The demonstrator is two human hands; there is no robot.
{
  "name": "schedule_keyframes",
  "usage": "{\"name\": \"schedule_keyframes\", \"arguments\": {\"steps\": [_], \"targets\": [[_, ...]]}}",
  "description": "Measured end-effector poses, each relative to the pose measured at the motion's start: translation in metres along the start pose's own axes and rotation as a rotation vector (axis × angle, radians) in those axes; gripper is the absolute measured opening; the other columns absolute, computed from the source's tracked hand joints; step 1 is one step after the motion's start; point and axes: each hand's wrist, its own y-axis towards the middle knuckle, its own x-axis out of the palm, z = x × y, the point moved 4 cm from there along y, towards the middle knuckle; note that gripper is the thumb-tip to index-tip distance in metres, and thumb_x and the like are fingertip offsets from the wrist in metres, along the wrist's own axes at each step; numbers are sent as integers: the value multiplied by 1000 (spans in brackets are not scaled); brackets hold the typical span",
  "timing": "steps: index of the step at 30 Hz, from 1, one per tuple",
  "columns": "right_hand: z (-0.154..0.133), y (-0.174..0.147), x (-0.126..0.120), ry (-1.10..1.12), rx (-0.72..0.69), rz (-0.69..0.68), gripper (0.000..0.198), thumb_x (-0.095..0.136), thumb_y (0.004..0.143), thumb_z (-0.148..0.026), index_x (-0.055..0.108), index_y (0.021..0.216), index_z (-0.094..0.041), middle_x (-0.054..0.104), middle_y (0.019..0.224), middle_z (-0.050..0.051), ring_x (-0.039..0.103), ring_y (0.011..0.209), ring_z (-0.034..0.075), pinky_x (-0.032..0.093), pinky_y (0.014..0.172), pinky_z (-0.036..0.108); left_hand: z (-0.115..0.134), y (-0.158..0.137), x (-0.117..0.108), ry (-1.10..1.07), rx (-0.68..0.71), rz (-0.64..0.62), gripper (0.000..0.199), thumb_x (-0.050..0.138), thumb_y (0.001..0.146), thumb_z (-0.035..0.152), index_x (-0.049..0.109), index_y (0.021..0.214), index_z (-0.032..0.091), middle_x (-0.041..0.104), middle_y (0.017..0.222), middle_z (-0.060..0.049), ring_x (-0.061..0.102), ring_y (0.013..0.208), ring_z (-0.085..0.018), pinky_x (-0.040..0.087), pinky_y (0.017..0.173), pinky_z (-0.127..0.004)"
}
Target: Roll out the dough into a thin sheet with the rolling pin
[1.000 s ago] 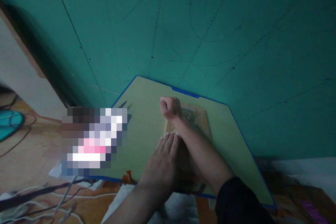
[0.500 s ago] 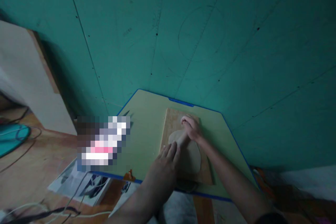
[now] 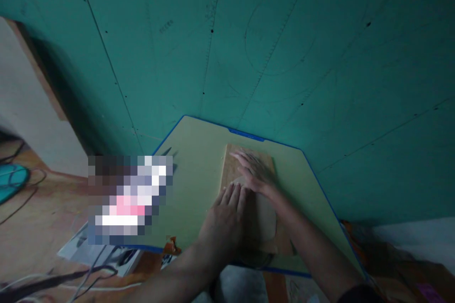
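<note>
A flattened sheet of pale dough (image 3: 265, 220) lies on a wooden board (image 3: 232, 161). My left hand (image 3: 226, 215) rests palm down over the dough's left part, its fingers stretched forward. Just beyond it, my right hand (image 3: 255, 173) reaches across the dough's far edge with fingers extended toward the board's upper left. Both hands look open and flat. A rolling pin seen between them a moment earlier is now hidden, so I cannot tell whether it lies under my palms.
The board sits on a pale folding table (image 3: 199, 170) with a blue rim, close to a green wall (image 3: 177, 57). A pixelated patch (image 3: 131, 194) covers something at the table's left. A brown scrap (image 3: 172, 245) is on the near edge; cables (image 3: 95, 286) lie below left.
My right hand has uncurled from its grip around the pin's far end and now lies with fingers stretched. My left hand stays over the dough. The view has shifted slightly.
</note>
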Motion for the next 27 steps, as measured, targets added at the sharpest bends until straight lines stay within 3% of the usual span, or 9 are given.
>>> {"name": "schedule_keyframes", "arguments": {"steps": [5,11,14,17,21,27], "targets": [[-8,21,5,-25,-76,-10,54,35,92,-26,44,145,-22,39,154,7,27,145,23,20,118,47,-25,-3,-3,-71,21,17,64,45,89,22,28,150,11,40,150,-19,31,142,-33,30,114,-50],[-16,38,10,-32,-92,-49,52,32,95,-28,46,144,-19,41,153,9,27,145,22,18,119,46,-40,-3,-9,-109,47,18,85,63,80,38,23,152,19,42,146,-18,33,139,-39,30,112,-58],[-14,20,7,-59,-85,-55,53,33,94,-27,47,144,-18,40,154,10,25,146,23,16,120,48,-33,-5,-8,-112,0,-7,86,65,79,38,23,151,16,36,150,-22,27,143,-39,31,112,-57],[-8,-12,2,-67,-85,-22,55,33,93,-29,45,146,-21,40,154,8,25,146,23,15,120,51,-17,-10,-6,-94,15,-8,79,57,83,21,20,152,17,28,155,-22,21,146,-35,32,112,-52],[-3,-48,-1,-46,-142,23,58,31,92,-35,42,147,-19,41,153,9,22,147,23,12,120,53,0,-16,-4,-82,49,29,76,52,83,11,22,152,20,31,155,-19,24,145,-35,33,112,-51],[-8,-35,-2,-56,-181,11,60,30,91,-36,41,147,-18,42,152,10,24,146,23,12,120,51,-14,-15,-10,-67,-14,33,74,54,89,19,19,154,27,37,151,-18,34,141,-36,38,108,-54]]}}
